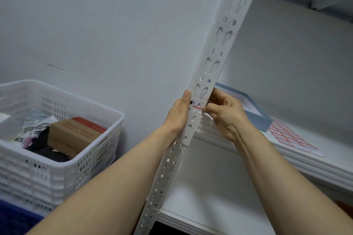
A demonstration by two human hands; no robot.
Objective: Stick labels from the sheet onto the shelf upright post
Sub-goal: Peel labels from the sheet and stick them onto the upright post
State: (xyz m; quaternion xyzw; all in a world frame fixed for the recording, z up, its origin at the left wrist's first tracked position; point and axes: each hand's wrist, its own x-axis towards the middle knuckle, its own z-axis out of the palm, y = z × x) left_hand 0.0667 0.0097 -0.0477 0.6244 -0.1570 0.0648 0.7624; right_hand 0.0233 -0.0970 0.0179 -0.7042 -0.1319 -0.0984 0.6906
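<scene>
The white perforated upright post [215, 59] runs diagonally through the middle of the head view. A small white label with a red stripe [197, 106] sits across the post's face between my hands. My left hand [179, 114] lies along the post's left edge, thumb pointing up against it. My right hand [225, 111] has its fingers curled at the post's right edge, fingertips pinching the label's end there. The label sheet [290, 137], white with rows of red-bordered labels, lies flat on the shelf to the right.
A white shelf board [315, 160] carries the sheet and a shallow light-blue box [257, 114]. A lower shelf board [208, 192] lies below. At left stands a white slotted basket [80, 158] holding a brown carton and dark items. A plain wall is behind.
</scene>
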